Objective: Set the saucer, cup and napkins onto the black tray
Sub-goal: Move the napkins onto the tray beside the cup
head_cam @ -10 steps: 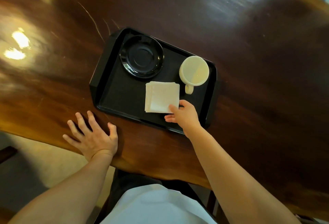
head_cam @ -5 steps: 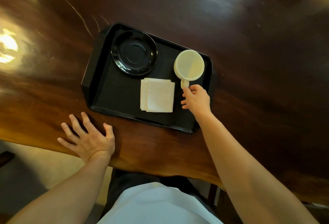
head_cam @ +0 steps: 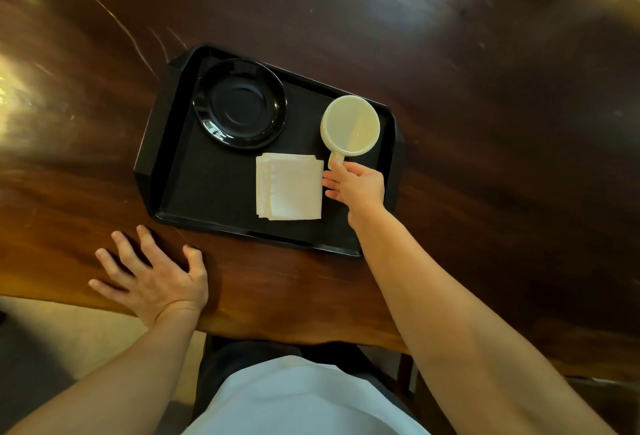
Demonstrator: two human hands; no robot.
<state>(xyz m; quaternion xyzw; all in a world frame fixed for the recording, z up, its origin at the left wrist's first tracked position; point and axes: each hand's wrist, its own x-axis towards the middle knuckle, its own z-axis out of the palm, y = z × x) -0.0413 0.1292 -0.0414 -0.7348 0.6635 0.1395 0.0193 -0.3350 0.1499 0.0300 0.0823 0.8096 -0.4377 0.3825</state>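
A black tray (head_cam: 180,164) lies on the dark wooden table. On it, at the far left, rests a glossy black saucer (head_cam: 239,103). A cream cup (head_cam: 350,125) stands at the tray's far right, its handle pointing toward me. A stack of white napkins (head_cam: 289,186) lies in the tray's near middle. My right hand (head_cam: 358,185) is over the tray just right of the napkins, with thumb and fingers at the cup's handle. My left hand (head_cam: 152,279) rests flat on the table in front of the tray, fingers spread, holding nothing.
The wooden table (head_cam: 485,157) stretches wide to the right and far side, with bright reflections on the left. Its near edge runs just behind my left hand; below it are the floor and my lap.
My right hand left the napkins' near corner and moved right and forward to the cup's handle. The left hand has stayed flat on the table.
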